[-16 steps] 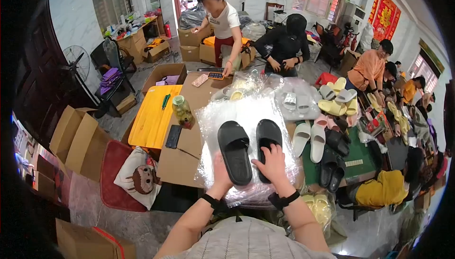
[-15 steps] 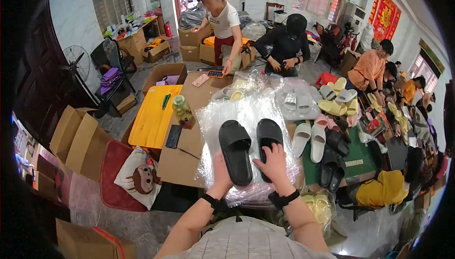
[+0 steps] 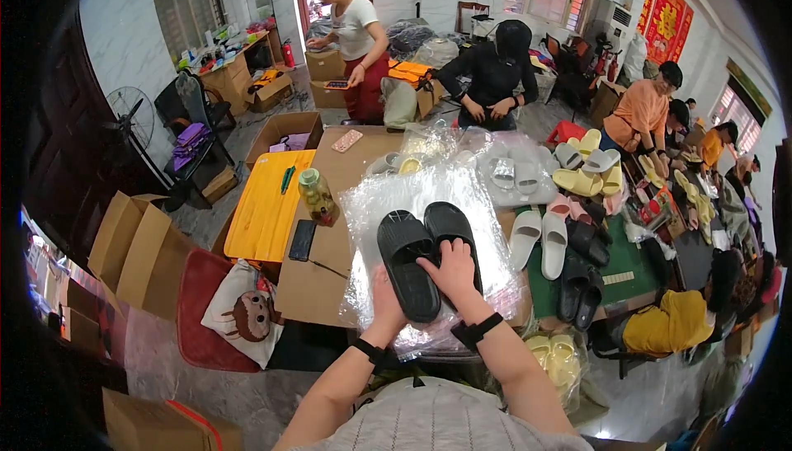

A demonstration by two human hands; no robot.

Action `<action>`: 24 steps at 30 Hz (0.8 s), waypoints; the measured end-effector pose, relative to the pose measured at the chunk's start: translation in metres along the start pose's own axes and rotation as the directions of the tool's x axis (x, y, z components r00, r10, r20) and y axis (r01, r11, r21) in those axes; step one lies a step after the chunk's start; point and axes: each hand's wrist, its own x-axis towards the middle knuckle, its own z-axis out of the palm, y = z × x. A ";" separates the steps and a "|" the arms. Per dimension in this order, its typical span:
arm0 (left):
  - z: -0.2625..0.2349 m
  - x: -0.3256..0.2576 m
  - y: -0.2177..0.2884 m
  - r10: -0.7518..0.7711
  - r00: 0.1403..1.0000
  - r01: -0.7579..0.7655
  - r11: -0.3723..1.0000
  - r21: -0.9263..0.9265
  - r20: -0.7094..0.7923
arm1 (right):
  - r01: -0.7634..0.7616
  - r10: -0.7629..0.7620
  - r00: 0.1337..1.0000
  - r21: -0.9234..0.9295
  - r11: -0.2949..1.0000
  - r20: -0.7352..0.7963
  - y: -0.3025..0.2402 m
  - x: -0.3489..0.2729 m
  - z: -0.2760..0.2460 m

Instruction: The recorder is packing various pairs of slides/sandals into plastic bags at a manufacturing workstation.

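A pair of black slide slippers lies side by side over a stack of clear plastic bags [image 3: 359, 204]. My left hand [image 3: 385, 301] holds the outer edge of the left slipper [image 3: 415, 290], its fingers partly hidden by the sole. My right hand [image 3: 452, 271] grips the right slipper [image 3: 448, 218], fingers over its footbed below the strap and thumb reaching to the left slipper. The two slippers touch along their inner sides, toes pointing away from me.
Left of the bags are a black phone [image 3: 303, 239], a jar [image 3: 317, 195] and a yellow board [image 3: 268, 212]. White slippers [image 3: 553, 246] and black slippers [image 3: 575, 290] sit on the green surface [image 3: 627, 261] at right. A person in black [image 3: 499, 80] is across the table.
My right hand has brought the right slipper leftward against the left one. The standing person across the table has lifted a phone off the tabletop and moved back to the left.
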 end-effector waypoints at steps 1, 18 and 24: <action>-0.001 0.002 0.003 0.002 1.000 -0.002 1.000 0.000 0.002 | -0.003 0.003 1.000 0.000 1.000 -0.002 0.003 0.002 0.004; -0.021 0.012 -0.015 -0.053 0.906 -0.124 0.916 0.382 0.419 | -0.354 0.354 0.930 0.013 0.935 -0.101 0.119 -0.044 -0.056; -0.034 0.023 -0.007 0.166 0.882 -0.305 0.914 0.267 0.441 | -0.456 0.479 0.861 0.159 0.876 -0.173 0.108 -0.077 -0.118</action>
